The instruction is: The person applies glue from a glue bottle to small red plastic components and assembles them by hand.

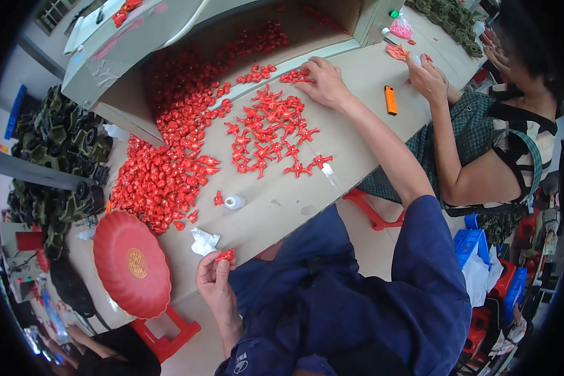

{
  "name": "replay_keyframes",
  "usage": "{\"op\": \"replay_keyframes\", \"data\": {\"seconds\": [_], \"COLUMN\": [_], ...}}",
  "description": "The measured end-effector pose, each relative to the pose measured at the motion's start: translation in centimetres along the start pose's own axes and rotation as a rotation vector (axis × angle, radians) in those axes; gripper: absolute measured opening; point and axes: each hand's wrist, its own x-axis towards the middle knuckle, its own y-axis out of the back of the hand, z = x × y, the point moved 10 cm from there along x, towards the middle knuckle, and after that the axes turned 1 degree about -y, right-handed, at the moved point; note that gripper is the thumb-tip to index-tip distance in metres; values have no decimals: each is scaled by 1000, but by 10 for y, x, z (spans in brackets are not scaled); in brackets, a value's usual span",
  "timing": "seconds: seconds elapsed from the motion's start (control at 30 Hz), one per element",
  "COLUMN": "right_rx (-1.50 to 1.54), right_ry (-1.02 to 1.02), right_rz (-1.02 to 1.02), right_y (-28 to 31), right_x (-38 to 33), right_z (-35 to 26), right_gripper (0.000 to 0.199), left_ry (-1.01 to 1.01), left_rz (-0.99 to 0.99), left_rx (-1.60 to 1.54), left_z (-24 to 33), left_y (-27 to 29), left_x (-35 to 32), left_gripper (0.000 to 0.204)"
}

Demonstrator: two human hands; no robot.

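My left hand (214, 277) is at the near table edge, its fingers closed on a small red plastic piece (226, 255). My right hand (324, 80) reaches far across the table, fingertips on a small cluster of red pieces (295, 76). Between my hands lies a spread of several red star-shaped pieces (271, 130). A large heap of red parts (163, 175) covers the left of the table (357, 81).
A red scalloped plate (130, 263) overhangs the near edge beside crumpled white paper (203, 240) and a small white roll (235, 202). An orange lighter (390, 99) lies to the right. Another person (495, 125) sits at the right, hands on the table. Dark green parts (56, 150) pile up left.
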Motion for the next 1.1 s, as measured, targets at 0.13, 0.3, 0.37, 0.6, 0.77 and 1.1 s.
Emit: {"op": "replay_keyframes", "data": {"seconds": [0.13, 0.3, 0.37, 0.6, 0.77, 1.1], "right_rx": [253, 270, 206, 168, 242, 325], "right_ry": [-19, 119, 149, 311, 452, 470], "right_rz": [-84, -220, -297, -360, -348, -183], "right_y": [0, 22, 9, -21, -48, -15], "right_x": [-32, -93, -103, -72, -66, -69], "right_z": [-4, -72, -72, -101, -153, -170], "right_gripper": [30, 93, 108, 113, 103, 72], "left_ry": [20, 43, 40, 52, 50, 108], "left_rz": [19, -7, -12, -62, -34, -54], "left_rx": [-14, -56, -61, -86, -98, -320], "left_z": [-1, -2, -1, -2, -1, 1], "left_y": [2, 3, 0, -2, -1, -8], "left_x": [1, 3, 3, 0, -4, 4], "left_gripper": [19, 19, 19, 20, 20, 20]}}
